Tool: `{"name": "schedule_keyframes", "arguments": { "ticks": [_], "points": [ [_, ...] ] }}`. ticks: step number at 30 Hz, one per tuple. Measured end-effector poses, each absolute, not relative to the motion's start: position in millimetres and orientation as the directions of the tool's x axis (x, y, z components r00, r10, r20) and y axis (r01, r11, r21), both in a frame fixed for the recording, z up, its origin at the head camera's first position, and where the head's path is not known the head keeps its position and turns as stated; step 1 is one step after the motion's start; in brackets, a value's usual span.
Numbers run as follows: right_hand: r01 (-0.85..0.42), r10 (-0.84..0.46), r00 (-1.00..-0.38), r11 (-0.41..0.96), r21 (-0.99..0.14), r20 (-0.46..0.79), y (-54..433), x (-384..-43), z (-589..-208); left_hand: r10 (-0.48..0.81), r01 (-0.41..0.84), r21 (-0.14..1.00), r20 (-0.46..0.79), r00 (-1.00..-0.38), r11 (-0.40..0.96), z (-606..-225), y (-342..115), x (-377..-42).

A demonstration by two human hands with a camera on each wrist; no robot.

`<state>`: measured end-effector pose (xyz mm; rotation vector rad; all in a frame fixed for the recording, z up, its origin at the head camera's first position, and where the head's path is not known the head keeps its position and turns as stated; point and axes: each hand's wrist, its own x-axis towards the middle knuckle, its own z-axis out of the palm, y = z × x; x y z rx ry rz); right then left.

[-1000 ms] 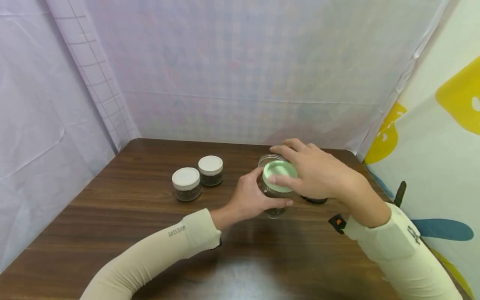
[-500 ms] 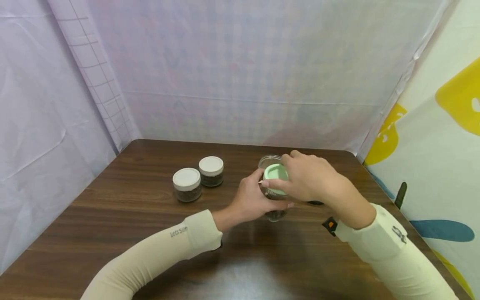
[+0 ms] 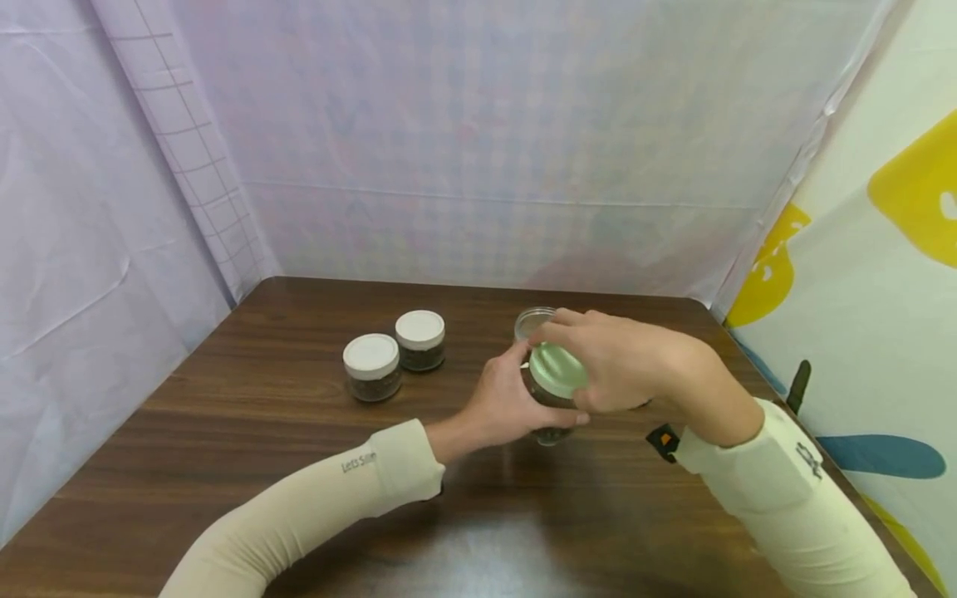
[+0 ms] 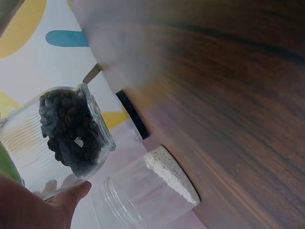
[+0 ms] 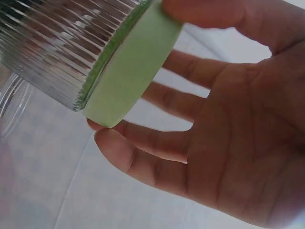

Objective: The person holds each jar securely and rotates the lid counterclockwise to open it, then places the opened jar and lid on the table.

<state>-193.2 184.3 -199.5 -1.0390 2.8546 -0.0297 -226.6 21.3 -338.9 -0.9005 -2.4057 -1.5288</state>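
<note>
While the left hand (image 3: 497, 404) grips a glass jar (image 4: 56, 138) right of the head frame's centre, the right hand (image 3: 624, 361) holds its green lid (image 3: 557, 372).

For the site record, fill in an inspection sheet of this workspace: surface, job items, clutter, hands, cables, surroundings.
Surface: dark wood-grain table.
Job items: ribbed glass jar holding dark pieces; green lid at its mouth, tightness cannot be told.
Clutter: nearer white-lidded jar; farther white-lidded jar; clear jar with pale contents; flat black item.
Hands: left hand grips the jar; right hand holds the lid by its rim.
Cables: nothing seen.
Surroundings: pale sheet behind, patterned sheet at right.
</note>
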Motion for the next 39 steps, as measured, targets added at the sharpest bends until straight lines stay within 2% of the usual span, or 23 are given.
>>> {"name": "schedule_keyframes", "arguments": {
  "ticks": [5,8,11,15,17,20,26,32,39],
  "points": [
    [-0.687,-0.689,-0.720,0.724,-0.059,-0.077,185.6,-192.2,-200.0,0.413,0.563,0.781,0.433,-0.801,0.271,-341.1,22.6,-227.4],
    [-0.674,-0.677,-0.734,0.736,-0.066,-0.058,186.6,-190.2,-199.3,0.411,0.547,0.798,0.423,-0.807,0.253,-341.0,22.0,-227.4],
    [-0.608,-0.609,-0.793,0.793,-0.041,-0.004,184.9,-187.7,-198.0,0.417,0.534,0.811,0.412,-0.810,0.237,-339.6,20.7,-227.4],
    [-0.431,-0.432,-0.894,0.902,0.033,0.121,179.3,-187.5,-194.2,0.426,0.535,0.810,0.407,-0.809,0.242,-338.6,19.3,-227.9],
    [-0.350,-0.354,-0.920,0.935,0.056,0.165,176.5,-189.1,-192.8,0.421,0.534,0.806,0.405,-0.812,0.255,-338.9,19.1,-228.1],
    [-0.295,-0.304,-0.941,0.952,0.081,0.148,172.8,-191.9,-194.1,0.410,0.525,0.807,0.397,-0.821,0.270,-340.3,19.6,-228.1],
    [-0.327,-0.335,-0.942,0.936,0.132,0.037,168.5,-195.4,-206.2,0.389,0.559,0.779,0.439,-0.810,0.286,-340.0,22.0,-228.6],
    [-0.364,-0.372,-0.928,0.921,0.142,0.033,167.2,-195.6,-212.0,0.389,0.576,0.766,0.456,-0.800,0.286,-338.0,21.7,-229.2],
    [-0.482,-0.485,-0.874,0.869,0.110,0.007,169.6,-197.1,-212.8,0.394,0.520,0.799,0.393,-0.831,0.301,-339.7,21.0,-228.4]
  ]
}}
